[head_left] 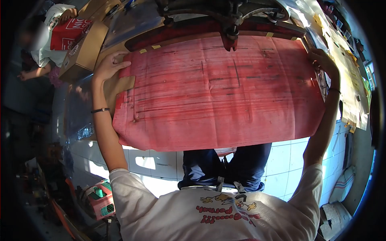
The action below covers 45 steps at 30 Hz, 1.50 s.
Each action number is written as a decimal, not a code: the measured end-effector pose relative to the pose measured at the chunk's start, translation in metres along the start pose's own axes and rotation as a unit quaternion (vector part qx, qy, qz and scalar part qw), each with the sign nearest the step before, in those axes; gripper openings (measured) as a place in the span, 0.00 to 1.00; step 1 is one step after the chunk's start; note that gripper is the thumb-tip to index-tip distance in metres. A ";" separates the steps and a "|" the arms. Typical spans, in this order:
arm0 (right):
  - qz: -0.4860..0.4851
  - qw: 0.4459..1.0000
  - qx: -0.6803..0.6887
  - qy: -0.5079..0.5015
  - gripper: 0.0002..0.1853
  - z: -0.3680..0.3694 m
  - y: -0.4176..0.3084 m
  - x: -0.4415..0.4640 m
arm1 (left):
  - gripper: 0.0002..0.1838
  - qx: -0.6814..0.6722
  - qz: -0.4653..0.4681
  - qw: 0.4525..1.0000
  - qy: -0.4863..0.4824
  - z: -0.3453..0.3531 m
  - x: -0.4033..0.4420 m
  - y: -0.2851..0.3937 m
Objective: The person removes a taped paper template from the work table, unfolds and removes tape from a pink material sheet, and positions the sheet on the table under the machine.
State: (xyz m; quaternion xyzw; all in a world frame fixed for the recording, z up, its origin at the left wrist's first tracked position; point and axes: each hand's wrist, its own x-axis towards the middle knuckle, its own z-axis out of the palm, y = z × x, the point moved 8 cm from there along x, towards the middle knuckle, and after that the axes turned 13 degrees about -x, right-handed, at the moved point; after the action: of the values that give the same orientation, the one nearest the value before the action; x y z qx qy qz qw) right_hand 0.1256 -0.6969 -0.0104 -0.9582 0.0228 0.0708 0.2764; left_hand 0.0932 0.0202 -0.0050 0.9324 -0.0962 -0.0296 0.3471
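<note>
A large red sheet (225, 92), scuffed with dark lines and faint creases, spreads in front of me, its near edge above my lap. My left hand (109, 67) is closed at its upper left edge, the thumb on the sheet's top side. At the upper right corner my right hand (323, 63) is closed on the edge, its fingers curled and partly hidden. A brown patch (125, 83) shows at the left edge, below my left hand. Behind the sheet's far edge is a dark metal machine (233, 20) with a red bar and a pointed part reaching over the sheet.
At the upper left stands a cardboard box (83, 52), beside a person (52, 44) with a red bag (69, 34). Yellowish sheets (341, 68) lie at the right. A red crate (101, 199) with green things sits low at the left on the tiled floor (163, 160).
</note>
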 end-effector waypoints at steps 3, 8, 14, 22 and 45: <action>-0.019 1.000 -0.016 0.011 0.13 -0.001 0.012 0.015 | 0.22 -0.082 -0.071 0.993 -0.042 0.011 0.001 -0.007; 0.000 1.000 -0.027 0.016 0.14 0.002 -0.005 0.003 | 0.15 -0.170 -0.061 0.983 0.017 0.010 0.003 0.005; -0.040 0.993 -0.109 0.021 0.12 -0.003 0.004 0.023 | 0.14 -0.186 -0.026 0.982 0.026 0.013 0.011 0.003; -0.104 0.984 -0.138 0.052 0.10 -0.005 -0.023 0.012 | 0.13 -0.202 -0.065 0.977 0.019 0.011 0.009 0.005; -0.072 0.987 -0.121 0.080 0.12 -0.004 -0.009 0.021 | 0.21 -0.237 -0.051 0.970 0.019 0.007 0.018 -0.015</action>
State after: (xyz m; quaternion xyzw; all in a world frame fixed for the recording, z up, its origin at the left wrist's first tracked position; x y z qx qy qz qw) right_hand 0.1478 -0.6918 -0.0056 -0.9863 -0.0333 -0.0238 0.1598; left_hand 0.1120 0.0233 -0.0198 0.8275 -0.0322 -0.0511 0.5583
